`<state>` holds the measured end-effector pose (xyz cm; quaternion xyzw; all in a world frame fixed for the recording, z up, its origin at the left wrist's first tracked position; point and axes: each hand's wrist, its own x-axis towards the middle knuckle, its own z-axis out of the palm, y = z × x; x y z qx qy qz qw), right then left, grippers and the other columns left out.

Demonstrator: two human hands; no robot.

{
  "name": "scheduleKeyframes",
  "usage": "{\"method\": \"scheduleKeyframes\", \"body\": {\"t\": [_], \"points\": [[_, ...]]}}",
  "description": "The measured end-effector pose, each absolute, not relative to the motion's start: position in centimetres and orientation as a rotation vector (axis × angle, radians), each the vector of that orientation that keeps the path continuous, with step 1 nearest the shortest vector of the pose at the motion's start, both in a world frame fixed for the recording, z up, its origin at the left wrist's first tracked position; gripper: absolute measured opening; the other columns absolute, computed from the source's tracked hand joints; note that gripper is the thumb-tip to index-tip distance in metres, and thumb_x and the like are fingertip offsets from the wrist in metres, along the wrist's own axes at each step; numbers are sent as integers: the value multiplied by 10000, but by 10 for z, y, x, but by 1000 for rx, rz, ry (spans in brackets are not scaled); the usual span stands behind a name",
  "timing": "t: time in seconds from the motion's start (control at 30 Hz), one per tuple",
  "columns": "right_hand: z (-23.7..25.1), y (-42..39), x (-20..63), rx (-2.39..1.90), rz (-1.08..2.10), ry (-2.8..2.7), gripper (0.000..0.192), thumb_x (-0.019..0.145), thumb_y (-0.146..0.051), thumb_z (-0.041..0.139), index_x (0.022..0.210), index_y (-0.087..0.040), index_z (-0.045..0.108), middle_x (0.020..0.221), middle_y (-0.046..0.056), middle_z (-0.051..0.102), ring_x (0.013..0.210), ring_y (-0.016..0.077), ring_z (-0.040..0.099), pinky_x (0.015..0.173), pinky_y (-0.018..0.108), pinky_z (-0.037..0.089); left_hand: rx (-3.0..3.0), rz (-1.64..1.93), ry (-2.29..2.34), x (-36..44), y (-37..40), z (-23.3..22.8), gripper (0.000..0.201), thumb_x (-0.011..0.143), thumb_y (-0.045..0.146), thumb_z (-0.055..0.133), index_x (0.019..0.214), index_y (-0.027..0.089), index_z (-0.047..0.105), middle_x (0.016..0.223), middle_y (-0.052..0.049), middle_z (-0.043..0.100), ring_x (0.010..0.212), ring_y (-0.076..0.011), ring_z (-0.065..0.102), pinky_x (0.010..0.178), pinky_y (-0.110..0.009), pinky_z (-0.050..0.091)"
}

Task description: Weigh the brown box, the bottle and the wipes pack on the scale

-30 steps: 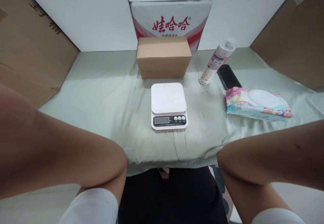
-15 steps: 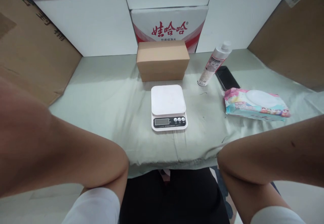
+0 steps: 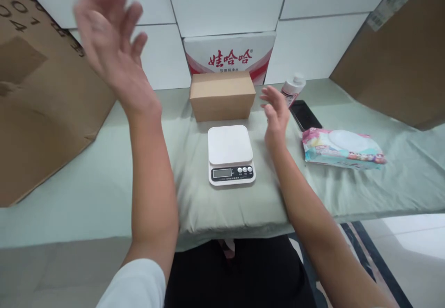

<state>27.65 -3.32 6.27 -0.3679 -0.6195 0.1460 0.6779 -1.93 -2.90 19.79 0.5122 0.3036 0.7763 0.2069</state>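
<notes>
L hand (image 3: 110, 46) & R hand (image 3: 277, 115) are in view now; 0.5 s ago only the bent arms showed. Forearms now reach fwd over the table (image 3: 76, 206). Brown box (image 3: 222, 108) & white scale (image 3: 230, 145) haven't shifted rel. to each other.

L hand: raised high, blurred, fingers loosely curled & apart, in front of the white panels (image 3: 222, 2), well apart from box & scale, off to their L. R hand: lower, thumb apart from slightly bent fingers, just beside the box's R end; a gap shows btwn fingertips & box.

Box sits at the back of the table, btwn the two hands, w/ the printed carton (image 3: 229, 46) behind it. Scale lies flat, in front of the box & near it, buttons twd the person; R hand is to its R, a bit farther back.

Bottle (image 3: 293, 88) is partly hidden behind R hand; can't tell if they touch. Phone (image 3: 306, 115) lies R of bottle, wipes pack (image 3: 342, 148) nearer the person.
</notes>
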Motion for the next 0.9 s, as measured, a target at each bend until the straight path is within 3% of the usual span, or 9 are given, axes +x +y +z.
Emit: {"method": "scheduleKeyframes", "body": {"t": [0.07,0.13,0.27,0.53,0.77,0.9], "points": [[46,-26,269,-898,402,-1411,741,940,-842,528,1455,-311,577,1484,100,646,1328,330,664,1125,570,577,1431,2113,822,-18,-5,175,374,1169,271,231,1248,194,588,1414,-17,726,1264,-146,718,1064,-341,559],[32,-19,268,-943,461,-1404,772,926,-851,540,1468,-301,552,1524,114,616,1366,340,632,1169,579,539,1320,2064,950,-20,18,144,271,1136,396,426,1187,184,588,1344,-59,762,1208,-164,735,1063,-362,551],[16,-8,272,-994,551,-1393,805,923,-850,539,1520,-311,490,1593,117,550,1465,350,550,1232,600,475,1189,1966,1091,-25,43,87,499,963,683,626,1153,221,635,1368,-87,747,1287,-238,702,1151,-459,501],[4,9,266,-936,807,-1378,1025,868,-875,588,1662,-287,314,1730,114,407,1586,331,438,1329,605,365,1003,1797,1126,-11,52,23,767,806,831,650,1241,199,670,1473,-183,677,1388,-306,656,1215,-465,480],[6,13,263,-954,837,-1432,1017,882,-814,610,1698,-298,289,1736,91,402,1553,314,475,1276,548,462,1098,1764,1078,3,52,14,882,729,968,633,1080,165,733,1269,-188,751,1367,-354,657,1185,-490,525],[28,-8,268,-942,724,-1423,941,933,-743,620,1709,-342,270,1681,91,441,1417,284,576,1193,493,538,1212,1840,1022,7,25,40,843,784,932,628,1140,178,748,1294,-146,755,1391,-324,641,1207,-438,510]]}}
